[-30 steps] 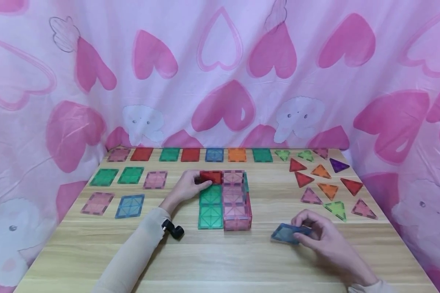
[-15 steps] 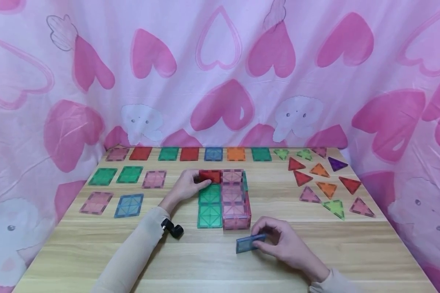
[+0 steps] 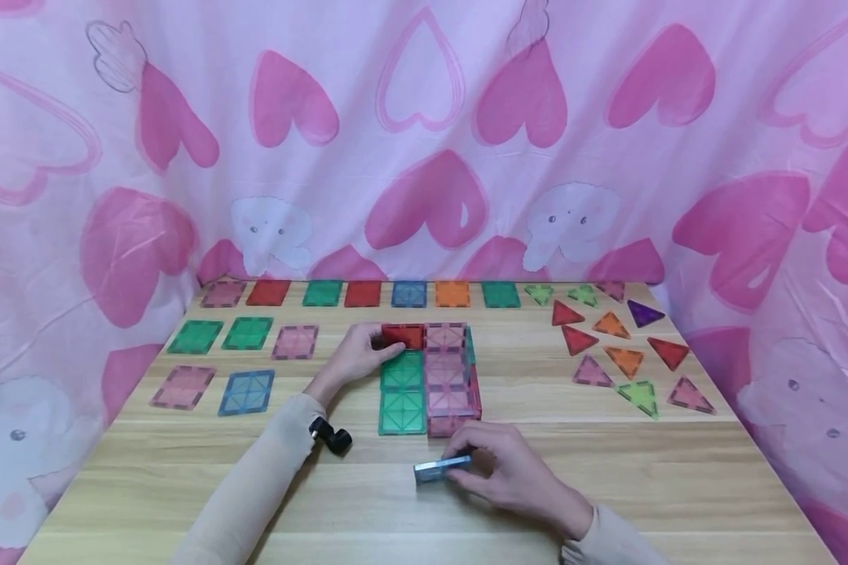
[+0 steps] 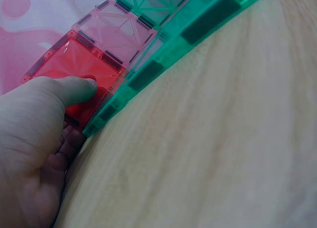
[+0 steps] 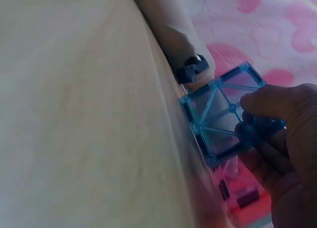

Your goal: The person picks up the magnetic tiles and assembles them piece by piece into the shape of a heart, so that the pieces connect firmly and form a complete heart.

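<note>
My left hand [image 3: 356,353] pinches a red square magnetic tile [image 3: 408,337] standing upright at the back of two flat green tiles [image 3: 403,412]. In the left wrist view the thumb lies across the red tile's [image 4: 67,59] near face, with fingers behind it. Beside the green tiles stands a box-like row of pink tiles [image 3: 447,369], with red and green tiles along its right side. In front of this structure, my right hand [image 3: 512,475] pinches a blue square magnetic tile [image 3: 431,471] between thumb and fingers. The right wrist view shows the blue tile's [image 5: 205,106] clear panes and crossed ribs.
Square tiles lie flat along the table's back edge, among them an orange one [image 3: 452,294], and more at the left, including a blue one [image 3: 246,392]. Several triangle tiles [image 3: 623,362] spread over the right side. A pink heart-print curtain [image 3: 424,196] surrounds the wooden table [image 3: 311,510].
My right hand has carried the blue tile leftward to the front of the structure, turning it from nearly flat to edge-up. The left hand keeps its place on the red tile.
</note>
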### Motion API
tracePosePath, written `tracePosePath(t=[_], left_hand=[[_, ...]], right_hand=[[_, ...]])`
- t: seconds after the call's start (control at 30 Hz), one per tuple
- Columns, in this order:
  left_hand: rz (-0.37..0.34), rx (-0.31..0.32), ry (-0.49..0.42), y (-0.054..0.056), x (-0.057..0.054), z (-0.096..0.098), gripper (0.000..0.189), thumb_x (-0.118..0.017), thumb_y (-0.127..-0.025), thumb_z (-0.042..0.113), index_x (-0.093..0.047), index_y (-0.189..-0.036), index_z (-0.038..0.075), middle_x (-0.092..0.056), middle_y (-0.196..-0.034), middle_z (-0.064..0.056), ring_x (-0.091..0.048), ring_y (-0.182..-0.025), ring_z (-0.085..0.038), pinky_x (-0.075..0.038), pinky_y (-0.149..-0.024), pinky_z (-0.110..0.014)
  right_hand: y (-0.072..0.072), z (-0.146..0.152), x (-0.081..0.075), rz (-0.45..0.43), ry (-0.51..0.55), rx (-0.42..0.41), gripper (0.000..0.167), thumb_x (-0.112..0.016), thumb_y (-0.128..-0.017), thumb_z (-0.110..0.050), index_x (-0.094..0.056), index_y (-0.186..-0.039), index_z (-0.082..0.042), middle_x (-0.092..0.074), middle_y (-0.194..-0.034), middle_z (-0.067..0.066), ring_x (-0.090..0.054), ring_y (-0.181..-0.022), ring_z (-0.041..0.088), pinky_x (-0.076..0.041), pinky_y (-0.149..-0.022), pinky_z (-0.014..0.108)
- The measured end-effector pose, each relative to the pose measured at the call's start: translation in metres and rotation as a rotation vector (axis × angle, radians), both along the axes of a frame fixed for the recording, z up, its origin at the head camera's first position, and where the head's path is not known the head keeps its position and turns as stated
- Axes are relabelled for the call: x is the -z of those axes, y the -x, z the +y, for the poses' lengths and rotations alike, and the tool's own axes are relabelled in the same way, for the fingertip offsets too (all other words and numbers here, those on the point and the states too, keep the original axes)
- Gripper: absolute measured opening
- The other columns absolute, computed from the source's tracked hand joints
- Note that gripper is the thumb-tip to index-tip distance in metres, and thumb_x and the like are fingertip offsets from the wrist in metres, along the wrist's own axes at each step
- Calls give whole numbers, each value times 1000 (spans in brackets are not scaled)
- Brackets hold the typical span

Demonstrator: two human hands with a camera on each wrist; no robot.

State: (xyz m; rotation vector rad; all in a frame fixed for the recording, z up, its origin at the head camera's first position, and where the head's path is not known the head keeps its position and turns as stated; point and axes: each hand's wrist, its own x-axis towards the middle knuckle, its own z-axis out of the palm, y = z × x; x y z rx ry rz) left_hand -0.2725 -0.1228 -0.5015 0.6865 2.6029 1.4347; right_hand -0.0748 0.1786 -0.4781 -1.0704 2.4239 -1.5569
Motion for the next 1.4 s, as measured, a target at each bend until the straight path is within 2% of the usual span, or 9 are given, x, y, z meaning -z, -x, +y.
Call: tracePosePath(t=[0.3, 0.43, 0.57, 0.73, 0.87, 0.97, 1.1, 1.27, 1.4], left_hand=[[-6, 27, -5, -1, 6, 5, 20, -80, -106, 28, -85, -121, 16, -83, -115, 1, -75, -109, -17, -61, -100, -44], [2, 24, -7, 0, 5, 7, 20, -80, -106, 26, -85, -121, 15, -83, -115, -1, -75, -109, -18, -61, -101, -44], [20, 10, 5, 1, 6, 6, 19, -81, -106, 26, -85, -119, 14, -83, -113, -1, -74, -106, -17, -60, -98, -42], [14, 14, 2, 2, 6, 6, 19, -80, -106, 27, -85, -119, 14, -83, -113, -1, -74, -104, -16, -60, -96, -42], [6, 19, -24, 3, 5, 5, 19, -80, -106, 27, -85, -120, 15, -83, -113, 0, -75, -105, -16, -61, -96, -44], [16, 20, -33, 3, 4, 4, 19, -80, -106, 27, -85, -120, 15, -83, -113, 0, -75, -105, -17, -62, -96, -44], [22, 20, -33, 4, 5, 4, 19, -80, -106, 27, -85, -120, 15, -83, -112, 1, -76, -106, -17, -62, -97, -44], [15, 21, -28, 3, 4, 2, 20, -81, -105, 26, -85, -121, 15, -83, -114, 0, -76, -106, -17, -61, -97, -42], [12, 19, -23, 3, 2, 0, 20, -81, -105, 25, -85, -121, 14, -83, -114, 0, -76, -106, -17, -61, -97, -41]], right_hand=[[6, -29, -11, 67, -77, -21, 25, -87, -98, -9, -79, -119, -21, -79, -112, -12, -69, -92, 0, -65, -81, 24], [8, -38, -23, 103, -146, -18, 27, -88, -98, -12, -81, -122, -21, -79, -116, -12, -68, -95, -2, -63, -85, 21], [14, -46, -33, 200, -188, -27, 24, -90, -97, -14, -82, -118, -19, -79, -114, -11, -69, -99, -3, -62, -89, 20], [22, -54, -38, 286, -229, 1, 19, -92, -94, -17, -84, -111, -20, -78, -106, -15, -65, -96, 0, -56, -96, 29], [31, -57, -40, 261, -277, 28, 18, -93, -94, -20, -84, -110, -24, -77, -104, -18, -62, -99, 5, -49, -101, 40], [39, -59, -42, 195, -311, 29, 18, -91, -96, -18, -84, -112, -23, -77, -105, -17, -61, -101, 8, -53, -98, 34], [45, -59, -46, 143, -359, 34, 18, -89, -97, -15, -83, -113, -19, -78, -106, -12, -64, -97, 5, -58, -88, 25], [50, -56, -51, 106, -346, 76, 17, -90, -95, -9, -82, -109, -16, -78, -100, -7, -67, -85, 4, -62, -78, 24], [54, -54, -53, 81, -334, 73, 17, -89, -95, -8, -80, -107, -16, -78, -97, -5, -67, -82, 3, -63, -76, 27]])
